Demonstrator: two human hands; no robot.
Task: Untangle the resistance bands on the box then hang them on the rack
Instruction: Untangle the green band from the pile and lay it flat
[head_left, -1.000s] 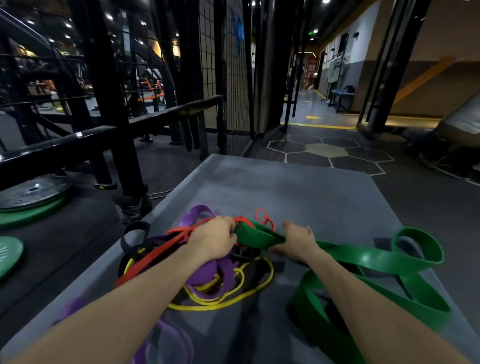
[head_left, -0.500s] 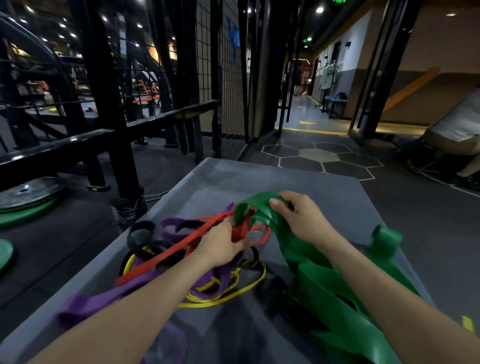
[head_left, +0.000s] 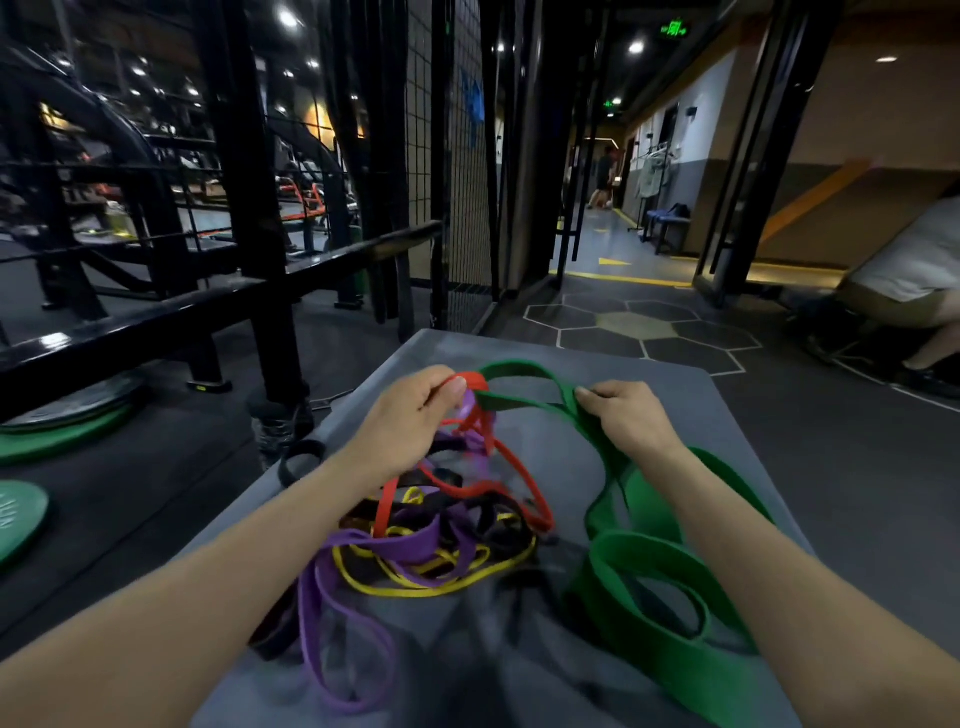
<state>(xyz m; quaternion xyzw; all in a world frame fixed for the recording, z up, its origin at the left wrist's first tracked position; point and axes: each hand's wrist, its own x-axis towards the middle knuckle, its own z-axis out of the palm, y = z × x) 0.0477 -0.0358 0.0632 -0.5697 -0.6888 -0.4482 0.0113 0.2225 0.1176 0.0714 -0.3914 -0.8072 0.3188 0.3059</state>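
Purple band (head_left: 332, 613): lay nearest the viewer, towards the near left corner of the box (head_left: 701, 410), its long loop flat on the grey top.
Yellow band (head_left: 436, 584): thin loop at the middle of the box top, threaded under the purple band and a black band (head_left: 483, 525).
Green band (head_left: 644, 561): broad; coiled along the right edge of the box, one loop rising to the right hand.
Red band (head_left: 498, 467): rose from the central heap to the left hand and crossed the green loop just beside the thumb.
Left hand (head_left: 410, 415): grip closed in a pinch on the red band, held above the heap.
Right hand (head_left: 623, 415): grip closed, fingers curled round the green band at the same height.
Step in hand: freeing the green band from the red one. Judged best done by drawing the hands apart slowly and slipping the green loop past the crossing, since a hard pull would likely tighten the knot.
Container: the box held nothing inside that could be seen; all bands lay on its top.
Rack (head_left: 260, 208): black frame beyond the far left corner of the box; no bands seen hung on it.
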